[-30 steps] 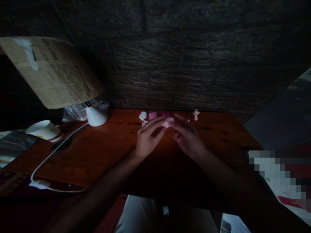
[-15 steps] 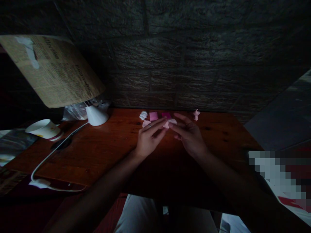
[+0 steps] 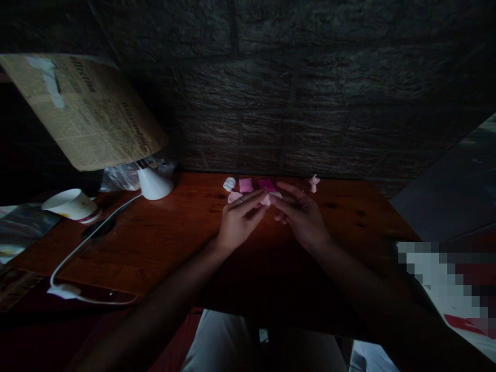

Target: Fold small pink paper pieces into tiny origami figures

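Both hands meet over the table around a small pale pink piece of modelling clay (image 3: pixel 266 199). My left hand (image 3: pixel 239 223), with a ring on one finger, pinches its left side between thumb and fingers. From the right, the thumb and a finger of my right hand (image 3: pixel 304 214) press on it while the other fingers spread away. Just beyond lie a white crumpled lump (image 3: pixel 229 184), a pink square (image 3: pixel 245 185) and a magenta square (image 3: pixel 266 184). Another pale pink piece (image 3: pixel 234 197) shows partly behind my left fingers. A twisted pale pink figure (image 3: pixel 314 183) stands off to the right.
On the left of the wooden table (image 3: pixel 155 248) stands a lamp with a newsprint shade (image 3: pixel 96 113) and white base (image 3: pixel 155 184). Its white cord (image 3: pixel 83 245) runs over the front edge past a paper cup (image 3: pixel 72 205). A dark stone-patterned wall (image 3: pixel 256 93) rises behind.
The pale pink clay piece has come slightly lower between my fingers, and my right thumb and finger have shifted on it. The pieces on the table stay where they were.
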Available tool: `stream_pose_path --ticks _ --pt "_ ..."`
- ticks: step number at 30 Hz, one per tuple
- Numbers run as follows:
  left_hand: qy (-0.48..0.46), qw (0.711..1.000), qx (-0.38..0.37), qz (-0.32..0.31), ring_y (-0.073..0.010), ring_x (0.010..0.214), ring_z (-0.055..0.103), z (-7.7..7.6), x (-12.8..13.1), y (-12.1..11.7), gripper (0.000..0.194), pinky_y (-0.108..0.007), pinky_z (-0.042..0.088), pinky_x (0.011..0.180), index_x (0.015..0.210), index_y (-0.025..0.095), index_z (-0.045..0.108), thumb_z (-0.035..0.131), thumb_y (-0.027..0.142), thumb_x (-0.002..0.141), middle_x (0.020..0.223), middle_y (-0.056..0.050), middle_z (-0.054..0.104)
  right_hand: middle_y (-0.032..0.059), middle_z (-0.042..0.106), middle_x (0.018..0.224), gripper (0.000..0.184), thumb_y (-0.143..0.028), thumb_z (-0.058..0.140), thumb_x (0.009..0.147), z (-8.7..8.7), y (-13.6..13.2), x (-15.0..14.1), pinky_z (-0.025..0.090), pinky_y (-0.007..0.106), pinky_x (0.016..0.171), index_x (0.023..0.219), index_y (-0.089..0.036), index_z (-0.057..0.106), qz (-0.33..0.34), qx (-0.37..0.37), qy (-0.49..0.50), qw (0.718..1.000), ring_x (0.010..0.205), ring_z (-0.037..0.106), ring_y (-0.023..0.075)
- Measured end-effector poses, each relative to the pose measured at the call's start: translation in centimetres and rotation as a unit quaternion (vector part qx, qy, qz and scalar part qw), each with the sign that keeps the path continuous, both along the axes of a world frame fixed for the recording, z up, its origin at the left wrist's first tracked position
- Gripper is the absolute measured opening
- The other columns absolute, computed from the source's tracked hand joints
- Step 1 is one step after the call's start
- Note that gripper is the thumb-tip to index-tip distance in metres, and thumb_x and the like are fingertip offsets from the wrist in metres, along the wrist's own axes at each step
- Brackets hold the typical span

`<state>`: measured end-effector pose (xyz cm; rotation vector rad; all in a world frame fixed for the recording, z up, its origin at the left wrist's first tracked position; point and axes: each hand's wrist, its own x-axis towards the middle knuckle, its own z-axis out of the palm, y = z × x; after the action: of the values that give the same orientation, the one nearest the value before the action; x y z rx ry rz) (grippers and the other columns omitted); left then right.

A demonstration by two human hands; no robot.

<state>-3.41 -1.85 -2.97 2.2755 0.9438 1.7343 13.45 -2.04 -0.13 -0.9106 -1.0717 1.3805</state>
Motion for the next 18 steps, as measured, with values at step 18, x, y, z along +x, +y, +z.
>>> stream_pose_path --ticks 18 --pt "0.011 1.0 0.008 -0.012 -0.0216 0.103 0.078 0.28 0.14 -0.08 0.034 -0.037 0.066 0.092 0.125 0.022 0.073 0.073 0.015 0.091 0.123 -0.011 0.077 -0.0033 0.073 0.072 0.055 -0.038 0.094 0.061 0.14 0.1 0.47 0.042 0.023 0.048 0.109 -0.024 0.072 0.012 -0.029 0.023 0.999 0.052 0.063 0.0105"
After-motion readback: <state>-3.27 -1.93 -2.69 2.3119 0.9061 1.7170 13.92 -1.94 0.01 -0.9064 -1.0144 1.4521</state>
